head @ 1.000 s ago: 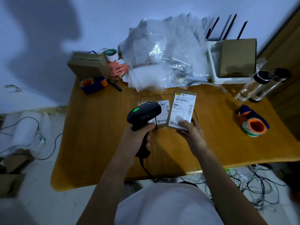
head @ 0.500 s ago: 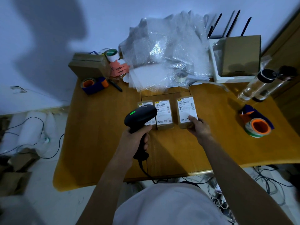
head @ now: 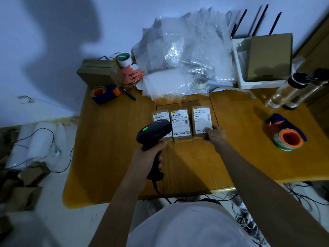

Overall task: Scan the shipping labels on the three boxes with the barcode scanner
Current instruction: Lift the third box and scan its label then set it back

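Boxes, three of them, lie flat in a row at the middle of the wooden counter [head: 106,157], each with a white shipping label facing up: the left box [head: 160,115], the middle box [head: 181,125] just beside it, and the right box [head: 202,122] set slightly apart. The left hand [head: 147,161] has its fingers wrapped tight around the handle of the black scanner [head: 154,132], whose head hangs over the near end of the left box and hides part of its label; a green light shows on top of the head, and a cord trails from the handle off the near edge. The right hand [head: 214,135] rests at the near right corner of the right box, fingers curled against its edge and label; whether they pinch it I cannot tell. Behind the boxes sits a heap of bubble wrap [head: 183,56]. A tape roll [head: 289,139] with an orange core lies well to the right, near two clear bottles [head: 288,90].
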`<action>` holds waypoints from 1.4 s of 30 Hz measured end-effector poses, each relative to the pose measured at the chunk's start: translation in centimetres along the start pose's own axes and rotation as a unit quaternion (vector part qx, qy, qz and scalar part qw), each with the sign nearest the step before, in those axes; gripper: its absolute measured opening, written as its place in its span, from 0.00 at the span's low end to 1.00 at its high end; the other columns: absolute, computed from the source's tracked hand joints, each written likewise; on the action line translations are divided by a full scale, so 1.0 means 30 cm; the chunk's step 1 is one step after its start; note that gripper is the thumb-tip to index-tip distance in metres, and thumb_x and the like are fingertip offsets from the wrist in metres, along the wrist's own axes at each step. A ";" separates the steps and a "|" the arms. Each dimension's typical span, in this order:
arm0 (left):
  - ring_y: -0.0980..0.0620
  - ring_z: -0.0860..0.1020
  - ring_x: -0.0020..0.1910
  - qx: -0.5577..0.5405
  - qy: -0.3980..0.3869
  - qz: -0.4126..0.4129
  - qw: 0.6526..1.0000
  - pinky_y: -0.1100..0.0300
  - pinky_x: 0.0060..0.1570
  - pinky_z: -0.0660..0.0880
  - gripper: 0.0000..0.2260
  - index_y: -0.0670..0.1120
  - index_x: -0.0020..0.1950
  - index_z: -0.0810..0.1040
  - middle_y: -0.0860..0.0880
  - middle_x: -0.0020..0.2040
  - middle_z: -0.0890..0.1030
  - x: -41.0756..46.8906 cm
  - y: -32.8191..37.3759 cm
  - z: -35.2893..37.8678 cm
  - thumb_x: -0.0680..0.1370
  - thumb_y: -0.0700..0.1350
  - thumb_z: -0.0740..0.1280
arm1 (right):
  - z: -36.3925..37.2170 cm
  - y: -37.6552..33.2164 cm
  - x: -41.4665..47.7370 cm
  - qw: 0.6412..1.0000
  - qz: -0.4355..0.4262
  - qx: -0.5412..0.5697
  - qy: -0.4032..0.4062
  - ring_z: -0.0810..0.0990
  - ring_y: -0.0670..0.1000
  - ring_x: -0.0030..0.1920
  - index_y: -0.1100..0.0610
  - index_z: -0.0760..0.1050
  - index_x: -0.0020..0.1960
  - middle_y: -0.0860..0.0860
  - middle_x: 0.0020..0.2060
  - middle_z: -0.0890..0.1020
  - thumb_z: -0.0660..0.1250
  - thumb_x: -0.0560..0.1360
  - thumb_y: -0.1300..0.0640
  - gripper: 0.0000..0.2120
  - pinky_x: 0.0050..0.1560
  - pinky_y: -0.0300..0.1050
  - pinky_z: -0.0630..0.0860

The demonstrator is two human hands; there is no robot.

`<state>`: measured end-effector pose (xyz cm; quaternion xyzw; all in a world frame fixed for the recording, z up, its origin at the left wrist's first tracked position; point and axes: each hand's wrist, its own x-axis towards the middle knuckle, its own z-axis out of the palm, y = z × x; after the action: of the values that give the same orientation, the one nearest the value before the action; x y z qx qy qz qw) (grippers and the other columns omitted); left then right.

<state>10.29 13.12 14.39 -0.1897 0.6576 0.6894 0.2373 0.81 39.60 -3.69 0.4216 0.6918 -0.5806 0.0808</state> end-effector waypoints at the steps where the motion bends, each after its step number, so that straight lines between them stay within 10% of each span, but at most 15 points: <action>1: 0.52 0.72 0.27 -0.002 -0.001 -0.001 1.000 0.57 0.34 0.73 0.11 0.46 0.37 0.77 0.48 0.30 0.75 0.000 -0.002 -0.001 0.77 0.47 0.74 | -0.002 -0.001 -0.005 1.000 -0.002 -0.009 -0.004 0.83 0.58 0.54 0.57 0.73 0.73 0.58 0.61 0.83 0.70 0.78 0.54 0.23 0.55 0.59 0.84; 10: 0.52 0.72 0.27 -0.009 -0.018 -0.004 1.000 0.56 0.34 0.73 0.12 0.45 0.37 0.77 0.47 0.30 0.74 -0.004 -0.015 -0.001 0.78 0.47 0.73 | -0.010 0.021 -0.006 0.998 -0.017 -0.050 -0.028 0.84 0.60 0.56 0.56 0.71 0.73 0.57 0.61 0.83 0.70 0.77 0.49 0.27 0.55 0.60 0.83; 16: 0.52 0.73 0.27 -0.006 -0.012 -0.006 1.000 0.58 0.33 0.74 0.11 0.46 0.39 0.77 0.48 0.30 0.75 -0.009 -0.021 -0.019 0.77 0.48 0.74 | -0.003 0.080 -0.030 0.998 0.045 -0.041 0.023 0.85 0.59 0.51 0.60 0.71 0.67 0.58 0.57 0.82 0.68 0.65 0.28 0.44 0.46 0.56 0.85; 20: 0.51 0.73 0.27 -0.007 -0.017 -0.006 1.000 0.56 0.33 0.74 0.11 0.45 0.39 0.77 0.47 0.30 0.75 -0.011 -0.028 -0.028 0.77 0.48 0.74 | 0.014 0.087 -0.133 0.993 0.101 0.012 -0.054 0.85 0.58 0.43 0.57 0.71 0.58 0.59 0.45 0.84 0.63 0.80 0.39 0.21 0.39 0.47 0.83; 25: 0.52 0.73 0.26 -0.001 -0.014 -0.006 1.000 0.56 0.33 0.73 0.11 0.45 0.38 0.77 0.48 0.29 0.75 -0.019 -0.033 -0.033 0.77 0.48 0.74 | 0.051 0.115 -0.178 0.966 0.138 0.065 -0.207 0.84 0.59 0.50 0.65 0.75 0.63 0.61 0.52 0.84 0.62 0.82 0.42 0.25 0.57 0.55 0.81; 42: 0.50 0.72 0.27 -0.011 -0.018 -0.008 1.000 0.54 0.35 0.73 0.12 0.44 0.37 0.76 0.46 0.30 0.74 -0.027 -0.052 -0.066 0.76 0.48 0.75 | 0.125 -0.007 -0.251 0.961 0.037 -0.027 -0.272 0.85 0.56 0.51 0.54 0.73 0.70 0.56 0.61 0.81 0.64 0.83 0.48 0.19 0.49 0.50 0.83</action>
<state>11.75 11.10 13.46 -0.1851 0.6440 0.6980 0.2527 4.00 32.65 -0.18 0.2710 0.6432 -0.6508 0.2990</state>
